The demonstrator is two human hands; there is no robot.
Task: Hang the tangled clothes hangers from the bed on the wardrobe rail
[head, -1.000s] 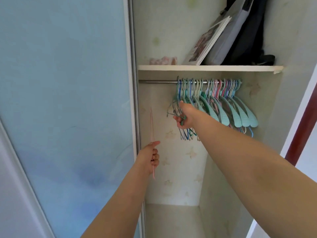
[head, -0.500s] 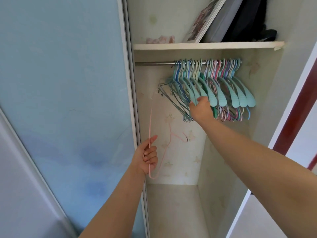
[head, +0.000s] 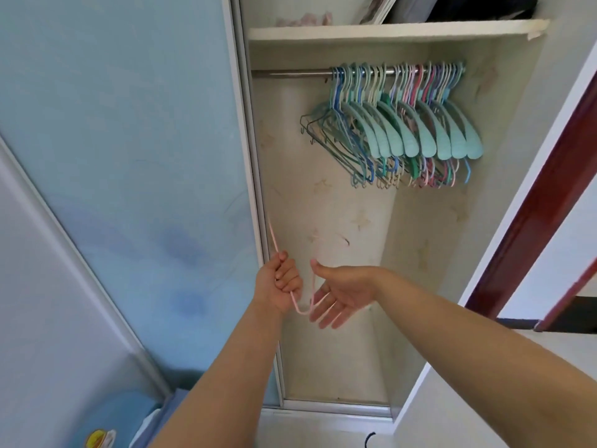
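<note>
A thin pink hanger is gripped in my left hand, low in front of the wardrobe opening beside the door edge. Its bent lower end loops across the fingers of my right hand, which is open, palm up, right next to the left hand. High up, the metal rail carries several hangers, mostly wide teal ones with thin blue, green and pink wire ones among them, bunched toward the right end. The rail's left part is bare.
A pale blue sliding door covers the left side. A white shelf with a picture frame and dark items sits above the rail. A dark red door frame stands at right. Blue bedding shows at bottom left.
My right hand has let go of the hung hangers and come down beside my left hand, under the pink hanger. The view has tilted downward.
</note>
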